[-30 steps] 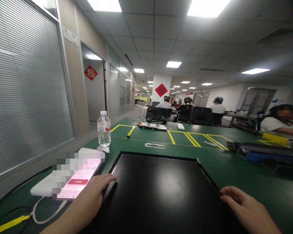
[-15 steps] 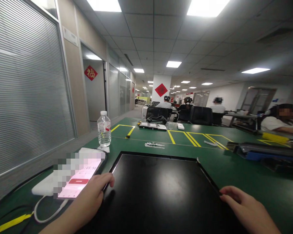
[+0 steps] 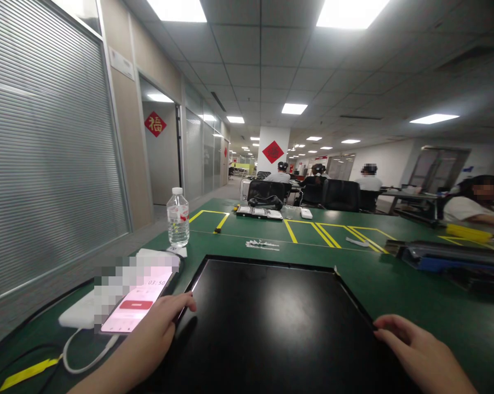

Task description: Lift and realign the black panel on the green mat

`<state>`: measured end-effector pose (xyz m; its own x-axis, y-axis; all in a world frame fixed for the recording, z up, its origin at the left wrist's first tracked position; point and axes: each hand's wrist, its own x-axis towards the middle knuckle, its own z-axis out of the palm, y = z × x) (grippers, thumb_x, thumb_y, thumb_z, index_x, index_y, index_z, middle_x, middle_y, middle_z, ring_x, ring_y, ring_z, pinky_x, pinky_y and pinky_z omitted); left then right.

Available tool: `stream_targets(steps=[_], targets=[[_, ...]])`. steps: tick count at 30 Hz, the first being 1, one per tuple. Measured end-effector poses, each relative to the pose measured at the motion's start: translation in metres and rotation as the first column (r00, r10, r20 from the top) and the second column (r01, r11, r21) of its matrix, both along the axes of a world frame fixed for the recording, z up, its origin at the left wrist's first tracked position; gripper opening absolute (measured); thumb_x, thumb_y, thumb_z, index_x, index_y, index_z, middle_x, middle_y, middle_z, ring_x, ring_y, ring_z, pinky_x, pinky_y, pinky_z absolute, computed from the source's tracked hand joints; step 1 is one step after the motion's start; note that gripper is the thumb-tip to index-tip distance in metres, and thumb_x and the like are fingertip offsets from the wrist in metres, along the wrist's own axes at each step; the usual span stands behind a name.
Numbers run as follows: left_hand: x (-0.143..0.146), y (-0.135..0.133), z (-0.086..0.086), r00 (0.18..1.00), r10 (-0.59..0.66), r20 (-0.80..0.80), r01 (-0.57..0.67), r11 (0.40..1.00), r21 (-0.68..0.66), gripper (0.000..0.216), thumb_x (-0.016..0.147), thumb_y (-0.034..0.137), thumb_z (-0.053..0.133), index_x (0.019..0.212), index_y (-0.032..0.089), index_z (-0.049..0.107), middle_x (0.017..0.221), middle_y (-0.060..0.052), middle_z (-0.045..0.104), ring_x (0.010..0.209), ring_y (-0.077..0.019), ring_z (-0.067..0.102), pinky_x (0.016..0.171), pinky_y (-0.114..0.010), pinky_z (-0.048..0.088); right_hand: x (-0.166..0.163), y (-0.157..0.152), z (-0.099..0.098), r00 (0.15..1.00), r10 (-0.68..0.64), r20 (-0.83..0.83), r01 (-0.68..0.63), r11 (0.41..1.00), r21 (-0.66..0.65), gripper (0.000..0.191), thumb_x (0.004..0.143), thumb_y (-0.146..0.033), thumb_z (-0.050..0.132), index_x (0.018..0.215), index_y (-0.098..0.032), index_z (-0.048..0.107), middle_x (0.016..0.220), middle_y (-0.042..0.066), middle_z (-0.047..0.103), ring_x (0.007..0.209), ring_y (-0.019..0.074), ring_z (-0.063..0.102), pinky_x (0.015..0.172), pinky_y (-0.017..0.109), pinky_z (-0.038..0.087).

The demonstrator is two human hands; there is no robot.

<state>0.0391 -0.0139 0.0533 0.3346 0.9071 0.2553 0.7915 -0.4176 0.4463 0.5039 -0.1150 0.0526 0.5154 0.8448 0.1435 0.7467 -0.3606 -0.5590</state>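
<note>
A large black flat screen panel [image 3: 251,312] with a thin dark frame lies in front of me on the green table. My left hand [image 3: 167,317] grips its left edge, with the fingertips bent over the frame onto the dark surface. On the opposite side, my right hand [image 3: 409,339] pinches the right edge between thumb and fingers. A lit phone [image 3: 138,303] with a pink screen rests just left of my left hand, a white cable plugged into its lower end. The panel's near edge runs out of view at the bottom.
A water bottle [image 3: 177,219] stands beyond the phone. Torn white scraps [image 3: 262,244] lie past the panel's far edge. Dark and blue long parts [image 3: 436,257] occupy the right side. Yellow tape [image 3: 327,235] marks the green table [image 3: 469,317]. Several people sit farther back.
The whole view shifts very slightly to the right. Both hands keep their places on the panel's edges, and the panel stays where it was between them.
</note>
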Motion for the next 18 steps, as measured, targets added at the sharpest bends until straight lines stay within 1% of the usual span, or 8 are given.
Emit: stream_targets(steps=[3,6,8,11,15,18], targets=[[-0.003,0.0,-0.005,0.999,0.031,-0.019,-0.031,1.0,-0.002,0.048,0.078,0.003,0.027,0.113,0.018,0.057,0.127,-0.011,0.06,0.121,-0.0233,0.052,0.103,-0.042,0.038,-0.001,-0.001,0.004,1.0,-0.005,-0.009,0.005,1.0,-0.013,0.036,0.062,-0.053,0.045,0.076,-0.028,0.067,0.079,0.0,0.071,0.077,0.0259,0.064,0.067,0.034,0.046],[-0.004,-0.001,-0.009,0.997,0.056,-0.053,-0.057,0.998,-0.01,0.048,0.082,0.007,0.026,0.121,0.013,0.054,0.14,-0.017,0.048,0.129,-0.0264,0.043,0.107,-0.046,0.032,-0.003,0.0,0.009,0.999,-0.024,-0.042,0.023,0.999,-0.025,0.038,0.06,-0.056,0.046,0.075,-0.029,0.067,0.081,0.0,0.071,0.08,0.0265,0.064,0.07,0.035,0.046],[-0.004,-0.002,-0.01,0.995,0.066,-0.08,-0.069,0.997,-0.029,0.05,0.082,0.007,0.025,0.122,0.011,0.053,0.139,-0.02,0.048,0.129,-0.0278,0.043,0.107,-0.048,0.032,-0.005,-0.001,0.012,0.998,-0.042,-0.052,0.041,0.999,-0.02,0.04,0.058,-0.058,0.046,0.074,-0.028,0.067,0.082,0.001,0.071,0.08,0.0275,0.064,0.07,0.036,0.047],[-0.002,-0.005,-0.009,0.991,0.068,-0.112,-0.075,0.996,-0.054,0.051,0.082,0.006,0.022,0.124,0.006,0.051,0.138,-0.022,0.049,0.129,-0.0277,0.043,0.107,-0.046,0.032,-0.005,-0.002,0.014,0.996,-0.061,-0.066,0.059,0.998,-0.035,0.043,0.058,-0.061,0.045,0.077,-0.028,0.067,0.082,0.002,0.071,0.079,0.0282,0.064,0.068,0.037,0.048],[0.001,-0.009,-0.001,0.988,0.072,-0.139,-0.084,0.993,-0.084,0.051,0.082,0.008,0.023,0.128,0.001,0.046,0.141,-0.025,0.044,0.132,-0.0303,0.037,0.109,-0.048,0.029,-0.003,-0.003,0.013,0.991,-0.115,-0.07,0.108,0.989,-0.105,0.047,0.059,-0.059,0.041,0.084,-0.028,0.066,0.074,0.003,0.07,0.071,0.0282,0.064,0.065,0.038,0.048],[0.002,-0.013,0.006,0.986,0.075,-0.146,-0.093,0.989,-0.117,0.052,0.083,0.01,0.024,0.131,0.0,0.041,0.142,-0.024,0.043,0.133,-0.0298,0.036,0.109,-0.048,0.029,0.0,-0.001,0.009,0.99,-0.114,-0.077,0.106,0.989,-0.105,0.048,0.057,-0.057,0.043,0.086,-0.027,0.066,0.078,0.004,0.071,0.074,0.0292,0.064,0.068,0.04,0.047]])
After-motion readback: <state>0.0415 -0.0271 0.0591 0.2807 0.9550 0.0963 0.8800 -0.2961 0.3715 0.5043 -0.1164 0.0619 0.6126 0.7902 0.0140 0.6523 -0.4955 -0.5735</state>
